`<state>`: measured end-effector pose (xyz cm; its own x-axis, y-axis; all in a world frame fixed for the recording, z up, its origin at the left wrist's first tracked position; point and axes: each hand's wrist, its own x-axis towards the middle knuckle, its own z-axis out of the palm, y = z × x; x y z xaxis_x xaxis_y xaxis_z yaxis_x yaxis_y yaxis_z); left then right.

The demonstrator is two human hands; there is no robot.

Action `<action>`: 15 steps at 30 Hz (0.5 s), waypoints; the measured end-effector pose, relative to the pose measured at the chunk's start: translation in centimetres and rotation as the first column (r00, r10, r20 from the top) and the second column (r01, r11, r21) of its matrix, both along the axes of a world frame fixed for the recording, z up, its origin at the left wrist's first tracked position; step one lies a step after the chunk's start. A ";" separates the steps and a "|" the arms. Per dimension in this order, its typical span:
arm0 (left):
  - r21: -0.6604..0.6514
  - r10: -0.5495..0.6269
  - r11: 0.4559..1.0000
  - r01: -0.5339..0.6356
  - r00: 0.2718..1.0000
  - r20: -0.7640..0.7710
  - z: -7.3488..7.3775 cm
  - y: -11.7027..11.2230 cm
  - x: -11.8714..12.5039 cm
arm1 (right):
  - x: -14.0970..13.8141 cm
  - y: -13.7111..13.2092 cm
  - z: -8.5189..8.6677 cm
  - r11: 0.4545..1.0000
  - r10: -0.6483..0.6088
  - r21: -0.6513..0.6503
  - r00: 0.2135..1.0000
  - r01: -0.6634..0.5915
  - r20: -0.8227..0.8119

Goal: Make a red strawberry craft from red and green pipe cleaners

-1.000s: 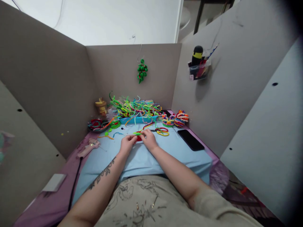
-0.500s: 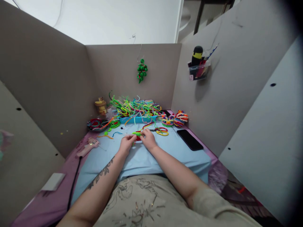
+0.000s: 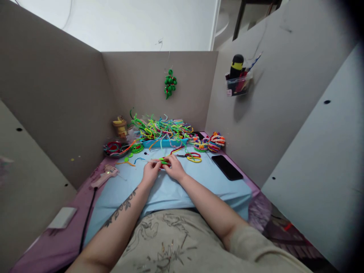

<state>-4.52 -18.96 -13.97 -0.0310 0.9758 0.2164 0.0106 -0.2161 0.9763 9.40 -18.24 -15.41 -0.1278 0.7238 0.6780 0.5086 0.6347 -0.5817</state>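
My left hand (image 3: 150, 172) and my right hand (image 3: 175, 169) meet over the light blue cloth (image 3: 199, 182), fingers pinched on a small green and red pipe-cleaner piece (image 3: 164, 162) held between them. Just beyond the hands lie red and yellow pipe-cleaner loops (image 3: 194, 157). A blue tray (image 3: 165, 143) heaped with tangled coloured pipe cleaners stands behind them.
A black phone (image 3: 226, 167) lies to the right. A glue gun (image 3: 104, 176) with a black cord lies at the left, a dish of bits (image 3: 114, 148) behind it. Coiled colourful pieces (image 3: 215, 141) sit at back right. Cardboard walls enclose the desk; a green ornament (image 3: 170, 83) hangs on the back wall.
Both hands have stayed together on the piece, shifting slightly left and working it with the fingers. Everything else is unmoved.
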 end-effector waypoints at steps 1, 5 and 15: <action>0.012 0.003 1.000 -0.003 1.000 0.002 -0.2 0.1 0.0 | 0.0 0.0 0.0 1.000 0.016 0.000 1.000 -0.016 0.002; 0.076 0.029 0.997 -0.025 0.998 -0.061 -0.5 0.5 -0.2 | 0.1 0.2 -0.1 1.000 0.025 -0.014 1.000 -0.025 0.010; 0.017 -0.028 0.999 0.027 0.998 0.054 -0.2 0.0 -0.2 | 0.3 0.6 -0.2 0.995 -0.096 -0.004 0.993 0.096 -0.073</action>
